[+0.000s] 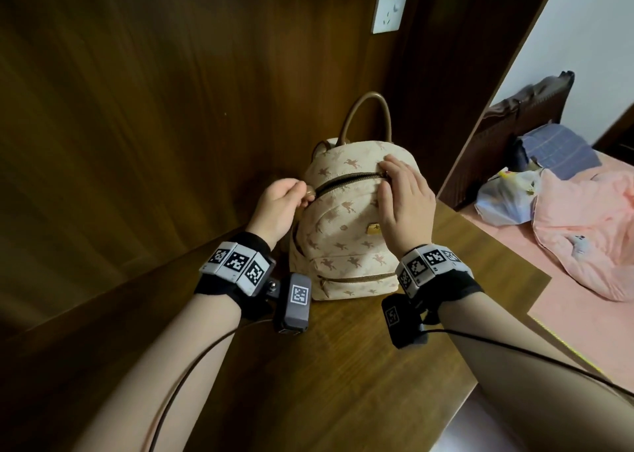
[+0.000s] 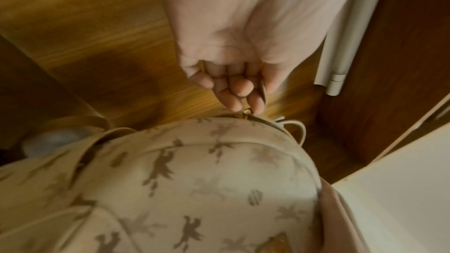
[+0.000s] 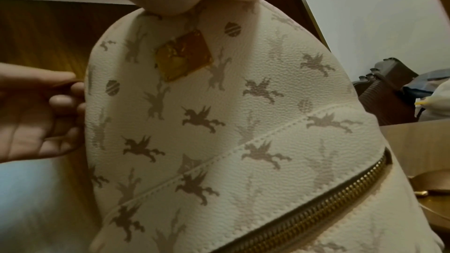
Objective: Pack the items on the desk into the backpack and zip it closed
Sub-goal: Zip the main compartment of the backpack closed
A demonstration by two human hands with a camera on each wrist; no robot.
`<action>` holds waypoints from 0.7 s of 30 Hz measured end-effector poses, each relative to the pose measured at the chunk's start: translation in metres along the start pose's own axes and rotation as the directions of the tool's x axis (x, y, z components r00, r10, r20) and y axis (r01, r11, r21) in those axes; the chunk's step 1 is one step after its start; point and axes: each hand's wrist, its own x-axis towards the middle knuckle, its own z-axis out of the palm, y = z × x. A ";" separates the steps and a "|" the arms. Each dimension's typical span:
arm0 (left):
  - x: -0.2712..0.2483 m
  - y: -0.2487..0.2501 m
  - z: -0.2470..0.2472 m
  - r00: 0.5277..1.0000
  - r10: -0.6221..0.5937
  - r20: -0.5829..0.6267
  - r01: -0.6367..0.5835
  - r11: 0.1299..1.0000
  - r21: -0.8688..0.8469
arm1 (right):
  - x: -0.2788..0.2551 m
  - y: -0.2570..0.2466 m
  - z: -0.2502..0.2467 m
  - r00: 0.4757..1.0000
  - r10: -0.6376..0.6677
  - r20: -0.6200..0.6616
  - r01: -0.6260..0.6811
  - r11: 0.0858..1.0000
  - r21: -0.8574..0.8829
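A cream backpack (image 1: 346, 232) printed with brown winged horses stands upright on the wooden desk (image 1: 343, 365), against the wood wall. Its top zipper (image 1: 346, 181) shows as a dark curved line. My left hand (image 1: 302, 194) pinches the zipper pull (image 1: 310, 194) at the zipper's left end; the left wrist view shows the curled fingers (image 2: 243, 95) on the brass pull (image 2: 248, 112). My right hand (image 1: 386, 178) lies over the bag's top right, fingers across the zipper, thumb on the front. In the right wrist view the front pocket zipper (image 3: 316, 199) is zipped.
The bag's brown handle (image 1: 367, 115) stands up behind it. A white wall socket (image 1: 391, 5) sits above. Right of the desk edge is a bed with a pink cloth (image 1: 590, 232), a plastic bag (image 1: 507, 197) and a folded blue cloth (image 1: 559, 149).
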 end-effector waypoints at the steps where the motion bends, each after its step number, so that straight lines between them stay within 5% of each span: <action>1: 0.001 0.007 0.003 1.000 0.015 -0.001 -0.015 1.000 0.012 | 0.000 -0.001 -0.001 1.000 0.017 0.006 -0.017 1.000 0.026; 10: 0.010 0.065 0.056 0.995 0.102 -0.006 -0.099 0.974 0.203 | 0.012 -0.001 -0.016 0.987 0.045 0.153 -0.072 0.982 0.173; 21: 0.012 0.071 0.091 0.952 0.297 -0.069 -0.234 0.856 0.460 | 0.018 0.003 -0.020 0.969 0.050 0.241 -0.111 0.963 0.244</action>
